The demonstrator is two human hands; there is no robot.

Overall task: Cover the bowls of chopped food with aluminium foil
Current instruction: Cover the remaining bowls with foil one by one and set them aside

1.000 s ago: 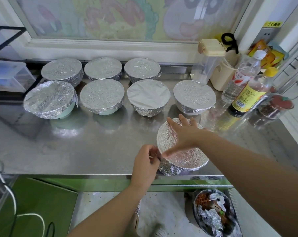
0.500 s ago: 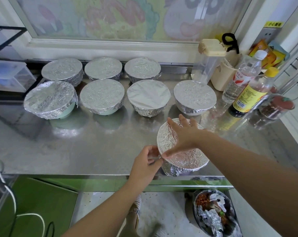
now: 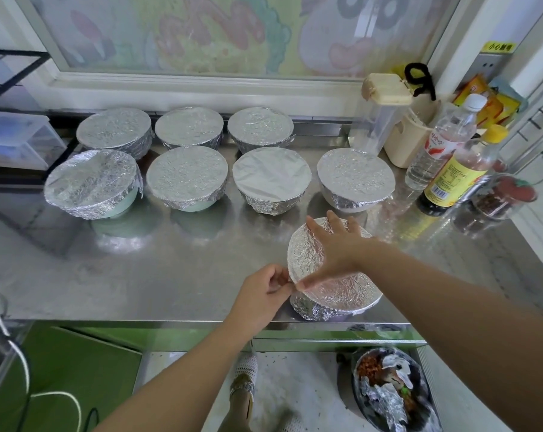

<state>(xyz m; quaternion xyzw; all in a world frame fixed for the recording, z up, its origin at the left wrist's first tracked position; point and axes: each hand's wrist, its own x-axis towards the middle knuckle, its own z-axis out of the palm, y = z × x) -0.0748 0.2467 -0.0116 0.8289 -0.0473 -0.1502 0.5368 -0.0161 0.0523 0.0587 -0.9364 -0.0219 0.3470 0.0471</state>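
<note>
A foil-covered bowl (image 3: 335, 291) sits upright near the front edge of the steel counter (image 3: 139, 275), in the lower middle-right of the frame, its round mouth facing up and its foil top flat; being round, it has no long axis to speak of. The right hand (image 3: 338, 247) lies palm-down on the foil, fingers spread and reaching toward the upper left of the frame, the thumb stretched along the near-left rim; it presses flat rather than closing on anything. The left hand (image 3: 264, 294) comes in from the lower left and its thumb and fingertips are pinched together on the foil at the bowl's left rim, just beside the right thumb. Crumpled foil wraps down the bowl's side under that rim. Behind it, across the middle of the frame, stand seven other foil-covered bowls (image 3: 187, 177) in two rows, three at the back and four in front, all upright and close together; the two at the front left show pale green sides under the foil. At the upper right of the frame stand a clear bottle with a white cap (image 3: 444, 141), a bottle with a yellow cap and yellow label (image 3: 460, 173) and a clear container with a beige lid (image 3: 382, 113). Below the counter at the lower right, a dark bin (image 3: 391, 391) holds crumpled foil and food scraps.
</note>
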